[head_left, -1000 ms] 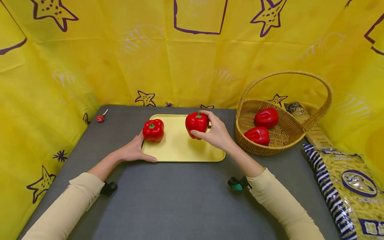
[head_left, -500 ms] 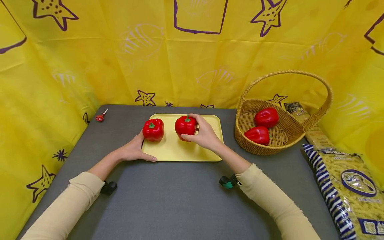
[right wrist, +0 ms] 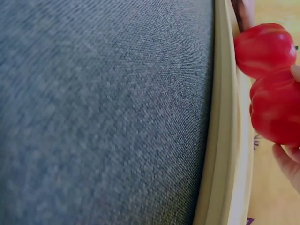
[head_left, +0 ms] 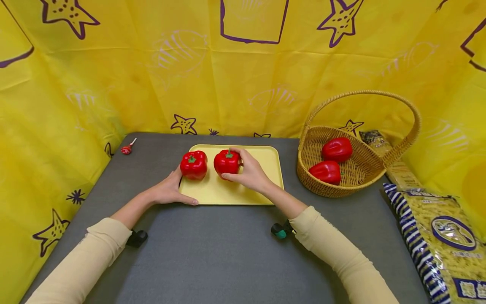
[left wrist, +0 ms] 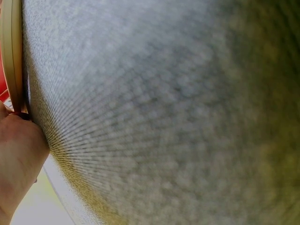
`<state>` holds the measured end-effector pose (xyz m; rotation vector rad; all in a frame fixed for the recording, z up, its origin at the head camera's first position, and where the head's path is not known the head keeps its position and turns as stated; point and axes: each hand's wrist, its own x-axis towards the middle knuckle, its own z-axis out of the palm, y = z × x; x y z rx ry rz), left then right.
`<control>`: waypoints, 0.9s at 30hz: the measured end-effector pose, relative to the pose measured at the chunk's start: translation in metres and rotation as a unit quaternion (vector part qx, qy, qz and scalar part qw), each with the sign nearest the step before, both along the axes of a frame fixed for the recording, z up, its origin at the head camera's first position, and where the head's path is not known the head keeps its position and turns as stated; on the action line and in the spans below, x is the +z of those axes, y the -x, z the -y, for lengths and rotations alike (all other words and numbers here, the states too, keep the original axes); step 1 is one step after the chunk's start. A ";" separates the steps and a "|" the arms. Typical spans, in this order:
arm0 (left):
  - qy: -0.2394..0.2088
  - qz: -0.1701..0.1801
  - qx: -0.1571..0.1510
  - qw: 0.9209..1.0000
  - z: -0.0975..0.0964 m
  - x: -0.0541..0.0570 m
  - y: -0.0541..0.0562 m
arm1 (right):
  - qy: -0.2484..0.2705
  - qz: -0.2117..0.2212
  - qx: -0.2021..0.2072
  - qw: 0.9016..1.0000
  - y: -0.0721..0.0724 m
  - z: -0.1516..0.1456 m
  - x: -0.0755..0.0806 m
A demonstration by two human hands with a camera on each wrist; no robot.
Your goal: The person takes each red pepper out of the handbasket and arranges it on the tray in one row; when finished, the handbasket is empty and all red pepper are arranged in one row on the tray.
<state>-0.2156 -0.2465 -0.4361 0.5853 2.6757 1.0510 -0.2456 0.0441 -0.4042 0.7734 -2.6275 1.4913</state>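
A yellow tray [head_left: 265,158] lies on the grey table. My left hand [head_left: 166,191] holds its near left corner, thumb along the front rim and fingers at the left side. In the left wrist view that hand shows beside the tray's edge [left wrist: 13,56]. A red bell pepper [head_left: 194,165] with a green stem stands upright on the tray's left part, close to those fingers. My right hand [head_left: 249,173] grips a second red bell pepper [head_left: 225,164] between thumb and fingers, over the tray's middle. In the right wrist view the held pepper [right wrist: 274,108] overlaps the standing one [right wrist: 265,50].
At the right back stands a wicker basket [head_left: 317,188] with a tall handle and two red bell peppers [head_left: 337,149] inside. Beyond it lie a long package [head_left: 402,171] and a bag of pasta [head_left: 444,245]. A lollipop [head_left: 127,149] lies at the back left.
My right hand has carried its bell pepper leftward across the tray and slightly down, nearer to the standing pepper. The left hand has stayed at the tray's corner.
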 end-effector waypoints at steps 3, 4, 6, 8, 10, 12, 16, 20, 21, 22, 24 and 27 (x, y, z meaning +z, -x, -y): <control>-0.001 0.002 -0.001 1.000 0.000 0.000 0.000 | 0.000 -0.010 0.008 1.000 0.001 0.004 -0.003; -0.002 0.001 -0.002 1.000 0.000 0.000 0.000 | -0.001 -0.011 0.010 1.000 0.002 0.004 -0.003; -0.004 0.000 -0.003 1.000 0.000 0.000 0.000 | -0.006 -0.012 0.012 1.000 0.002 0.006 -0.005; -0.005 -0.001 -0.003 1.000 0.001 0.000 0.000 | -0.013 -0.012 0.013 1.000 0.002 0.008 -0.005; -0.006 -0.002 -0.004 1.000 0.001 0.000 0.001 | -0.021 -0.012 0.012 1.000 0.002 0.009 -0.006; -0.006 -0.004 -0.005 1.000 0.001 0.000 0.001 | -0.027 -0.011 0.012 0.999 0.002 0.011 -0.006; -0.005 -0.006 -0.005 1.000 0.001 0.000 0.001 | -0.037 -0.007 0.018 0.999 0.003 0.012 -0.006; -0.004 -0.009 -0.004 1.000 0.001 0.000 0.000 | -0.039 -0.005 0.024 0.999 0.003 0.014 -0.007; -0.004 -0.009 -0.004 1.000 0.001 0.000 0.000 | -0.039 -0.006 0.025 0.999 0.004 0.014 -0.007; -0.004 -0.008 -0.004 1.000 0.001 0.001 0.000 | -0.038 -0.007 0.026 0.999 0.004 0.014 -0.008; -0.004 -0.008 -0.004 1.000 0.001 0.001 0.000 | -0.038 -0.009 0.030 0.999 0.004 0.014 -0.009; -0.004 -0.004 -0.004 1.000 0.000 0.000 0.000 | -0.037 -0.011 0.037 0.999 0.005 0.014 -0.010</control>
